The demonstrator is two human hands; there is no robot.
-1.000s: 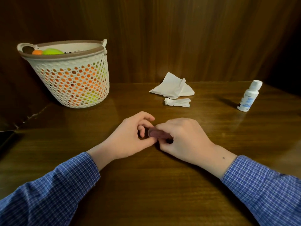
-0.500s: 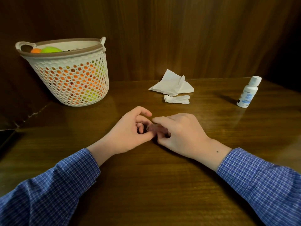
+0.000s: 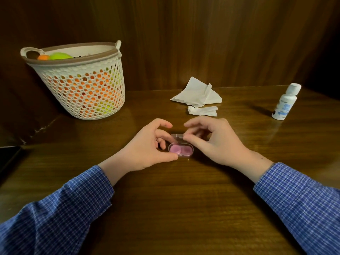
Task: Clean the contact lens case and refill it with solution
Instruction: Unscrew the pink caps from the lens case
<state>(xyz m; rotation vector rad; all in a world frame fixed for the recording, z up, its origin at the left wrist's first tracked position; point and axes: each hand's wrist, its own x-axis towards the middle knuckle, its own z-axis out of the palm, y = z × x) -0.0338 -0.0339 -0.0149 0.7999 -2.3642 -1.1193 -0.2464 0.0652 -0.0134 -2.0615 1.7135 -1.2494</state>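
A small contact lens case (image 3: 181, 151) lies on the wooden table (image 3: 165, 208) in the middle, with two pink round wells showing inside a clear shell. Its clear lid (image 3: 177, 136) is lifted up at the far side. My left hand (image 3: 147, 147) grips the case's left end between thumb and fingers. My right hand (image 3: 217, 141) pinches the raised lid with thumb and forefinger. A white solution bottle (image 3: 285, 104) with a white cap stands upright at the far right. Crumpled white tissues (image 3: 199, 97) lie behind the hands.
A white perforated basket (image 3: 82, 85) holding orange and green balls stands at the far left. A dark wooden wall rises behind the table. A dark flat object (image 3: 7, 157) sits at the left edge.
The case was shut between both hands; now its lid is lifted and the pink wells show. My right hand has risen with the lid.
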